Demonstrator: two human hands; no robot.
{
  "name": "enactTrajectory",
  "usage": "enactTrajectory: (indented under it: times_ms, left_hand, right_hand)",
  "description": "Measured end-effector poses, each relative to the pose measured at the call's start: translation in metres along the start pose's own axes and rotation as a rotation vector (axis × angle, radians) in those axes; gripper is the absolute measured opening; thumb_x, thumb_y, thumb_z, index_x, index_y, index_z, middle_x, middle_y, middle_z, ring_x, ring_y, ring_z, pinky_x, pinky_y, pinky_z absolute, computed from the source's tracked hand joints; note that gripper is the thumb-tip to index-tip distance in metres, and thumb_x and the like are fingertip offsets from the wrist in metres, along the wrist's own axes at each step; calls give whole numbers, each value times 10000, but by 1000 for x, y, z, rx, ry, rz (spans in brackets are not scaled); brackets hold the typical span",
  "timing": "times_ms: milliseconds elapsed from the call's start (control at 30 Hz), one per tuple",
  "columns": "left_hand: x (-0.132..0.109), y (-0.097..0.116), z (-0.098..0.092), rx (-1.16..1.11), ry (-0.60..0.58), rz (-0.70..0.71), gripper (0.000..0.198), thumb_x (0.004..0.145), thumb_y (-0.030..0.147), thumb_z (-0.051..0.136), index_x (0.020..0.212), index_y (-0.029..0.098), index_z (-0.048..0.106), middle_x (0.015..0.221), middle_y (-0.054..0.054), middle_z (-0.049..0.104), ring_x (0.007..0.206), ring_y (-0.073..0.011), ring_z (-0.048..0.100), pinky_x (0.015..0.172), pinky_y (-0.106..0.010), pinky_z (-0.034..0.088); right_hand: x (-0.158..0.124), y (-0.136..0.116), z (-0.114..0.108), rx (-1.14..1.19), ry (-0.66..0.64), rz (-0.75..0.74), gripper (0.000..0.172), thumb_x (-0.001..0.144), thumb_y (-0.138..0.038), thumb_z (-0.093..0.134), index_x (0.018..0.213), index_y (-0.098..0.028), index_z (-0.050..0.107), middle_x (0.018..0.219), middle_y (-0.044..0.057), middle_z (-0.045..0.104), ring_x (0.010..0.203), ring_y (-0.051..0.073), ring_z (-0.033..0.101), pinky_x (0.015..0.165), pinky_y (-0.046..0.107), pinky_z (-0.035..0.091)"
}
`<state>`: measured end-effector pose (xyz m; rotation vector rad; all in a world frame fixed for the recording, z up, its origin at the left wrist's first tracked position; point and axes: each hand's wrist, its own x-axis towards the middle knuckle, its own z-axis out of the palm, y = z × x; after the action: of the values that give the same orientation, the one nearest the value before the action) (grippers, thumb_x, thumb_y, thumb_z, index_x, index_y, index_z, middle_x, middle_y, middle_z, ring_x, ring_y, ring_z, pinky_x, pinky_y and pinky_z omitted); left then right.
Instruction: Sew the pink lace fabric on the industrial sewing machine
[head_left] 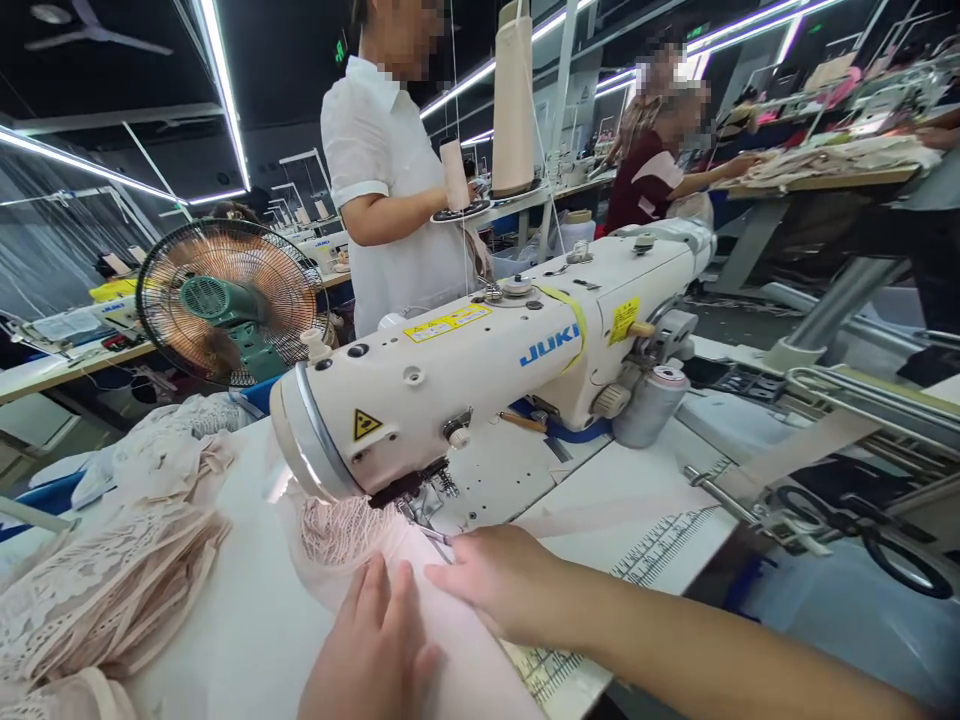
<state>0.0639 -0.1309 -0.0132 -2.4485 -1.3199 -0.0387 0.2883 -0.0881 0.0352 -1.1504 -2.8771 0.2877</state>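
Pale pink fabric (442, 640) with a lace part (341, 532) lies under the needle area of a white JUKI sewing machine (465, 360). My left hand (375, 640) rests flat on the fabric just in front of the lace, fingers stretched toward the machine and a little apart. To its right, my right hand (499, 580) has thumb and fingers at the fabric's right edge, close to the machine's foot. A light strip (607, 515) runs from the right toward the foot. The needle tip is hidden.
Lace garments (112, 590) are piled at the left. A fan (232, 300) stands behind them. Thread cones (514, 110) rise behind the machine; a grey spool (651, 405), scissors (862, 535) and a metal guide (731, 505) are at the right. A person in white (397, 180) stands across.
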Motion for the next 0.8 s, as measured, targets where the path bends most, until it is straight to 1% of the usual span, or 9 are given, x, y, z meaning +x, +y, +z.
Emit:
enactTrajectory:
  times_ms: [167, 267, 367, 533, 600, 633, 700, 767, 800]
  left_hand:
    - [6, -11, -9, 57, 36, 23, 508, 869, 424, 466, 1272, 126, 552, 1257, -213, 589, 1106, -312, 607, 823, -369, 574]
    - [12, -16, -14, 63, 62, 26, 481, 866, 402, 470, 1234, 114, 583, 1229, -219, 606, 1082, -312, 621, 807, -373, 580]
    - [17, -24, -12, 63, 117, 52, 470, 874, 399, 462, 1221, 108, 589, 1220, -224, 611, 1066, -311, 631, 785, -380, 588]
    - [19, -38, -9, 98, 209, 98, 434, 873, 372, 477, 1207, 118, 586, 1213, -206, 620, 1032, -311, 648, 747, -409, 603]
    - [18, -34, -13, 122, 242, 135, 403, 876, 357, 472, 1171, 115, 602, 1178, -195, 643, 1003, -310, 659, 733, -416, 606]
    - [18, -29, -16, 121, 264, 170, 376, 884, 332, 456, 1142, 108, 615, 1155, -186, 655, 989, -296, 664, 737, -398, 605]
    - [16, -14, -22, 77, 307, 279, 333, 902, 247, 397, 1073, 96, 639, 1095, -158, 686, 964, -246, 669, 756, -327, 596]
    - [14, 4, -27, -14, 358, 365, 352, 903, 164, 324, 972, 98, 663, 989, -122, 718, 880, -197, 677, 722, -260, 582]
    - [13, 12, -29, -61, 382, 379, 370, 898, 140, 301, 926, 106, 668, 940, -106, 725, 818, -181, 676, 689, -247, 576]
  right_hand:
    - [-1, 2, 7, -20, 60, -30, 225, 742, -261, 472, 943, -255, 573, 708, 15, 521, 547, 138, 353, 473, 282, 113]
    - [-1, 3, 7, -4, 52, -23, 239, 738, -263, 472, 951, -261, 580, 705, 14, 510, 550, 144, 345, 476, 283, 111]
    - [-1, 4, 5, 13, 28, -22, 274, 721, -242, 482, 975, -262, 582, 720, 18, 510, 562, 146, 345, 481, 278, 111]
    - [-1, 6, 3, 37, 31, -29, 188, 775, -249, 467, 914, -242, 593, 751, 16, 500, 562, 136, 294, 474, 272, 126]
    - [-4, 5, 1, 68, 44, -25, 161, 806, -246, 457, 875, -224, 601, 768, 19, 492, 573, 131, 287, 477, 264, 147]
    - [-7, 4, 0, 91, 48, -38, 162, 825, -253, 452, 854, -220, 607, 759, 18, 480, 583, 130, 293, 483, 259, 159]
    - [-14, 2, -1, 149, 38, -75, 190, 857, -290, 452, 812, -216, 622, 717, 11, 445, 598, 129, 306, 500, 252, 181]
    - [-22, 2, -1, 208, 8, -85, 255, 870, -351, 469, 740, -195, 623, 674, 1, 413, 596, 123, 310, 510, 252, 193]
    - [-26, 2, 0, 238, -5, -76, 291, 869, -377, 479, 704, -181, 617, 664, -3, 408, 589, 118, 311, 511, 253, 200]
